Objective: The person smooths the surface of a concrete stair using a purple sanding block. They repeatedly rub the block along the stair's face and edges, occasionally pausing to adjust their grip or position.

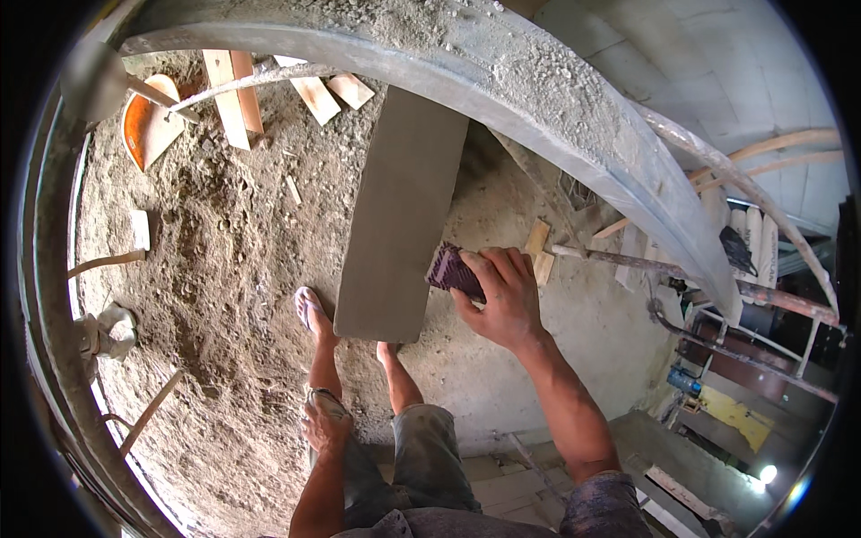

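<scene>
Closest to the camera, at the lower edge, sits a dusty dark sleeve, and out of it runs the bare forearm to the right hand. And that hand is busy: fingers curled over the top, thumb tucked underneath, it has a firm hold on a ridged purple block. Look where the block is, right up at the long right-hand edge of a smooth grey slab; whether the two touch, I cannot tell from this angle.

Over to the left hand, down by the left knee, fingers bent over a greyish fold; whether it grips that fold or merely rests there, I cannot tell. Below the slab's near end come the feet, the left one in a pale sandal, the other partly covered by the slab.

Across the top sweeps a big grey beam, bent by the lens and crusted with crumbly mortar, crossing above the slab's far end. Rough, lumpy ground fills the left side, with wooden planks and an orange-sided curved piece at the upper left. Far right, pale sacks stand behind the pipes, and a bright lamp glows low down.
</scene>
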The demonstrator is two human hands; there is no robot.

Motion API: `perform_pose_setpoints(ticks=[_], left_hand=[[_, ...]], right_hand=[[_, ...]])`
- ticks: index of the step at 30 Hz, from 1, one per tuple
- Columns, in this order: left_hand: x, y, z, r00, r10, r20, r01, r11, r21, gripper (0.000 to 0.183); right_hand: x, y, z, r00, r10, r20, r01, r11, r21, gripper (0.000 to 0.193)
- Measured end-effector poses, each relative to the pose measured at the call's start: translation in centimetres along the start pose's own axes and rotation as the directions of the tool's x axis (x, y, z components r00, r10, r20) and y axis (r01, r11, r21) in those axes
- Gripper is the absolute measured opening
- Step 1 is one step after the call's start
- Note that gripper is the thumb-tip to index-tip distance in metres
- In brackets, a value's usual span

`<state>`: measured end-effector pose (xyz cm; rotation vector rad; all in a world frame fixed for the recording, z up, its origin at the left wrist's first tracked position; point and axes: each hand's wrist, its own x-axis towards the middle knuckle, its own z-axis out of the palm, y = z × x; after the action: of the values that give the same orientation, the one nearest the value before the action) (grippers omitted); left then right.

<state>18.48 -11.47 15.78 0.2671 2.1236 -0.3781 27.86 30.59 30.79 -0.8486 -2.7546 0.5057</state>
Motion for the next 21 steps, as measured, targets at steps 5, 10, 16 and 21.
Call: perform_pose_setpoints(ticks=[5,10,16,21], left_hand=[[1.3,0.2,-1.9,0.999,0.053,0.0,-0.053,0.998,-0.027,0.092],[1.5,0.8,-2.7,0.999,0.036,0.007,-0.036,0.999,0.002,0.091],[2.1,1.2,-3.1,0.999,0.046,0.004,-0.046,0.999,0.011,0.09],[2.4,1.6,-4.2,0.998,0.061,0.004,-0.061,0.998,0.024,0.089]], right_hand=[[1.5,0.6,1.3,0.999,-0.017,0.035,0.018,0.999,-0.039,0.05],[-4.8,-3.1,3.2,0.947,-0.171,0.273,0.147,0.983,0.106,0.053],[3.4,-0.1,2.0,1.0,-0.029,0.012,0.029,0.999,-0.038,0.048],[5.2,0.6,2.9,0.993,-0.052,0.107,0.057,0.998,-0.04,0.037]])
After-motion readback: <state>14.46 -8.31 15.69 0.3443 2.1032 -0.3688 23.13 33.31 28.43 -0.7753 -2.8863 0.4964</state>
